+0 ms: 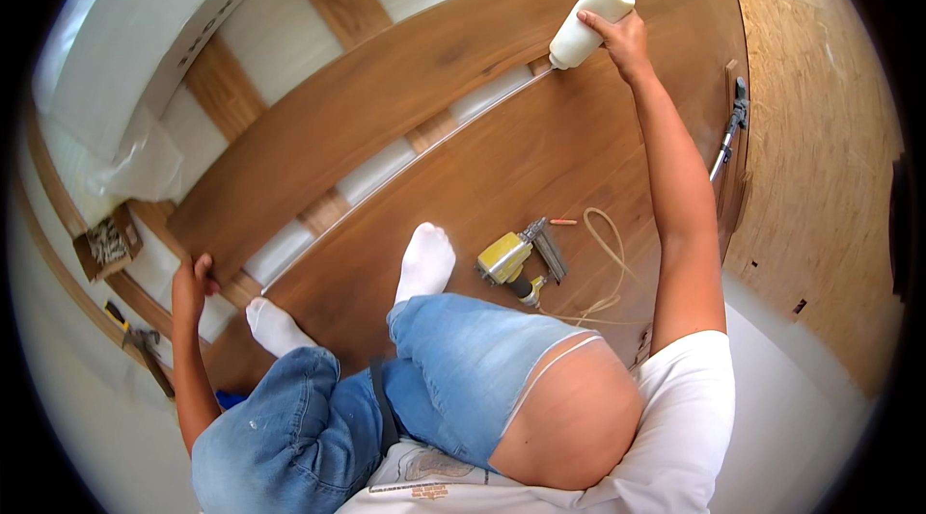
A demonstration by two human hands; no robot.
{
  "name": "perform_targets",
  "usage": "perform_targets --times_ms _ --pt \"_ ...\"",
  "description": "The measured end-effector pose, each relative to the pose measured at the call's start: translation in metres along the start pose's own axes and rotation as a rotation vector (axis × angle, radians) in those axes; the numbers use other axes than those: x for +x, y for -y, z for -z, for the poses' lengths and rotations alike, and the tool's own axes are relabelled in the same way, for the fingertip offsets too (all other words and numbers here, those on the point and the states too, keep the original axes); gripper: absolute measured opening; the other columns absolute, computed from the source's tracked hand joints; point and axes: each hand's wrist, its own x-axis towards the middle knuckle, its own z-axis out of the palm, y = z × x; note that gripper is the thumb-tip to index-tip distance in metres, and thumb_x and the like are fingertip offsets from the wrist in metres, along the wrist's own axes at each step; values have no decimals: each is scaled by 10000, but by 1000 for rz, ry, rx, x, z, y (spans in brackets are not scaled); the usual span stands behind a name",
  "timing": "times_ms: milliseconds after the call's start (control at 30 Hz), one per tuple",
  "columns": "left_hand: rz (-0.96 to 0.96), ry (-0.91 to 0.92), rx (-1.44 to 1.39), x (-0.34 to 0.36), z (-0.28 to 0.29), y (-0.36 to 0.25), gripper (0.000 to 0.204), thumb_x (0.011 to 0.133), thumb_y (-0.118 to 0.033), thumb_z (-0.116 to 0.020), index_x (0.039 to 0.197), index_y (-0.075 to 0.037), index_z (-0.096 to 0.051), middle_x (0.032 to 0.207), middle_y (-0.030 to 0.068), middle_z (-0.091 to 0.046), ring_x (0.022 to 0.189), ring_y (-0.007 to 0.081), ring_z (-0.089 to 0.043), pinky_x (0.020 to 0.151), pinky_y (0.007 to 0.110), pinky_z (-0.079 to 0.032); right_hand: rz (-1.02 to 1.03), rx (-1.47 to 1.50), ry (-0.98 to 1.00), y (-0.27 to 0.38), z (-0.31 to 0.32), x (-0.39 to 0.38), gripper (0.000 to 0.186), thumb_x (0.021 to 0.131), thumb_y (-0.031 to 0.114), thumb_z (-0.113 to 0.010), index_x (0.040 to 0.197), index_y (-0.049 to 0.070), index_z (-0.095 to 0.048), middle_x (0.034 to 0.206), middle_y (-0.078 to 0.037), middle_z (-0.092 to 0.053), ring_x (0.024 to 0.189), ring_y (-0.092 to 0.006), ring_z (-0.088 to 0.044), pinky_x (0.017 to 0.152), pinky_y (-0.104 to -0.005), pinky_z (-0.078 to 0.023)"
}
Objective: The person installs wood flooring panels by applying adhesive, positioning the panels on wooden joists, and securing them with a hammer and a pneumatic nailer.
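Between the loose plank (386, 99) and the edge of the laid boards (569, 157) we have a narrow open gap (376, 172), with a thin white line (492, 107) along that edge. Our right hand (627, 40) grips the white bottle (593, 22), nozzle down at the far end. Our left hand (196, 283) is at the plank's near end; we cannot tell whether it grips. A yellow nailer (506, 258) and hose (617, 258) lie on the boards; battens (227, 85) show beyond, chipboard (801, 128) to our right.
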Motion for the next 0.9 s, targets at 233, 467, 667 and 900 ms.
perform_targets --times_ms 233,467,667,900 --pt "17 -104 -72 -18 -17 6 368 1034 -364 -618 1013 2 -581 729 91 -641 556 155 -623 513 289 -493 31 -101 -164 -41 52 54 514 778 310 -889 1113 -23 -686 1013 -153 -761 920 -245 -741 808 -384 -593" --pt "15 -145 -286 -22 -18 6 278 1012 -336 -670 963 -82 -567 813 17 -603 691 90 -528 634 242 -427 93 -164 -294 -71 80 77 596 765 304 -899 1187 -32 -647 1093 -164 -751 1002 -252 -729 881 -389 -578" --pt "-46 -170 -515 -39 -19 -11 305 993 -351 -699 1116 -95 -587 983 -9 -591 837 91 -521 722 269 -421 89 69 -391 -77 73 50 583 753 208 -929 1213 -6 -641 1107 -114 -732 1019 -214 -701 890 -361 -575" --pt "-20 -134 -549 -28 13 47 299 977 -320 -731 1110 -111 -564 984 -17 -581 823 86 -534 691 264 -446 -141 256 -537 -84 69 5 522 775 113 -906 1219 26 -646 1130 -95 -706 1007 -200 -697 800 -366 -612"
